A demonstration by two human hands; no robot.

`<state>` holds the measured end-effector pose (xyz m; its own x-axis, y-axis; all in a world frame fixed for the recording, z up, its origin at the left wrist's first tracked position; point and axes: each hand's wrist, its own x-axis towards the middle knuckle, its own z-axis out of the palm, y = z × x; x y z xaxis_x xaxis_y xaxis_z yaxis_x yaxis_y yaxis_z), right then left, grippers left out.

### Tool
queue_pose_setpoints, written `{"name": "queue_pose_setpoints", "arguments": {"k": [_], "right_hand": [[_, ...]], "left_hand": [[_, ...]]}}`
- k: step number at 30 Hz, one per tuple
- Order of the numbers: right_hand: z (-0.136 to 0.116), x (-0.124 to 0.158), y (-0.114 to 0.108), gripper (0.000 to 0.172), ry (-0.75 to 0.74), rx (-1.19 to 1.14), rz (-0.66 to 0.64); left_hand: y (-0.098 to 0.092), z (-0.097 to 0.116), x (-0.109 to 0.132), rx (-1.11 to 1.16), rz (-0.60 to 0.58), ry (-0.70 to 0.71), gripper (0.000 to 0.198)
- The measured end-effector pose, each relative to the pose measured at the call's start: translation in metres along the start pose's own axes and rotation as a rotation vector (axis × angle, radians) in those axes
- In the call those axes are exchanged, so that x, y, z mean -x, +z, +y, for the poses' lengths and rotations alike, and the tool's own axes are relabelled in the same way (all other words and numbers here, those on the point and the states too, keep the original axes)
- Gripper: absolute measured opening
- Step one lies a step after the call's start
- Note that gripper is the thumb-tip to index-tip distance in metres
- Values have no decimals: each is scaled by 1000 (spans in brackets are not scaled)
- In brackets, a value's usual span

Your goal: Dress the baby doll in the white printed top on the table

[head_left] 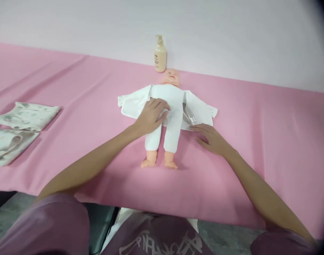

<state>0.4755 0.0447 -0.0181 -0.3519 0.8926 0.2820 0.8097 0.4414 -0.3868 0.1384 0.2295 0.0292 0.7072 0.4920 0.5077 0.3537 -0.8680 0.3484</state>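
Observation:
A baby doll (170, 106) lies on its back on the pink table cover (244, 148), head toward the wall, bare feet toward me. It has a white body and legs, and an opened white garment (199, 111) is spread under it like wings. My left hand (151, 115) rests on the doll's left side, fingers lying flat over the garment panel and torso. My right hand (211, 138) lies flat on the cover at the lower edge of the right panel, fingers stretched out and touching the cloth.
A cream pump bottle (160, 55) stands upright against the wall just behind the doll's head. Two folded patterned cloths (23, 117) lie at the table's left edge. The table's front edge runs just above my lap.

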Motion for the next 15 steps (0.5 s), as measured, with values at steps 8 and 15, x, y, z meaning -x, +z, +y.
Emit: {"name": "queue_pose_setpoints", "arguments": {"k": [8, 15], "right_hand": [[-27, -51, 41, 28, 164, 156, 126], [-27, -76, 72, 16, 277, 95, 232]], "left_hand": [[7, -53, 61, -36, -101, -274, 39], [16, -34, 58, -69, -179, -261, 23]]}}
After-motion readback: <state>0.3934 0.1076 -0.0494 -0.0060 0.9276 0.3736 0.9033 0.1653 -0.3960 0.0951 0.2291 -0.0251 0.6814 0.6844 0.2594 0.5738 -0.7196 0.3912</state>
